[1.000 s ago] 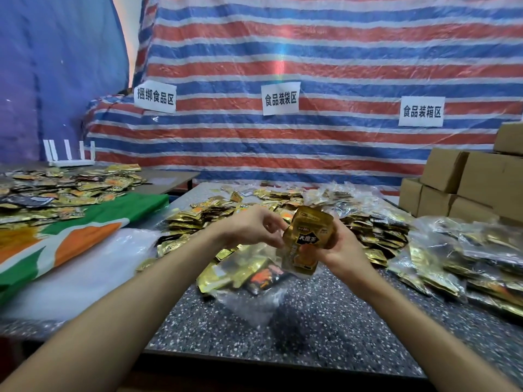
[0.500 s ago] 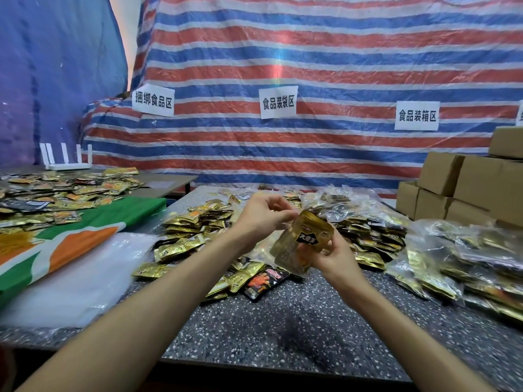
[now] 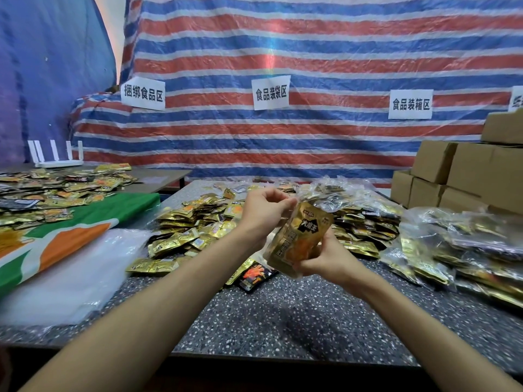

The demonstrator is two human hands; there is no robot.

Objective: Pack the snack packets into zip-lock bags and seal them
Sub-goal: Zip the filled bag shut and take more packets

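I hold a clear zip-lock bag [image 3: 300, 239] stuffed with gold snack packets above the speckled table [image 3: 297, 315]. My right hand [image 3: 325, 257] grips the bag's lower end from below. My left hand [image 3: 267, 212] pinches the bag's top edge at its left corner. The bag tilts, top toward the upper right. A heap of loose gold snack packets [image 3: 192, 227] lies behind and left of my hands. One dark packet [image 3: 254, 275] lies just under the bag.
Filled zip-lock bags [image 3: 458, 244] pile up at the right, more at the back centre. A stack of empty clear bags [image 3: 65, 275] lies at the left, beside a green-orange cloth [image 3: 70, 236]. Cardboard boxes [image 3: 464, 176] stand at the back right. A side table with more packets [image 3: 56, 188] is far left.
The bag rose off the table and now tilts upright between my hands. My left hand moved up to the bag's top edge.
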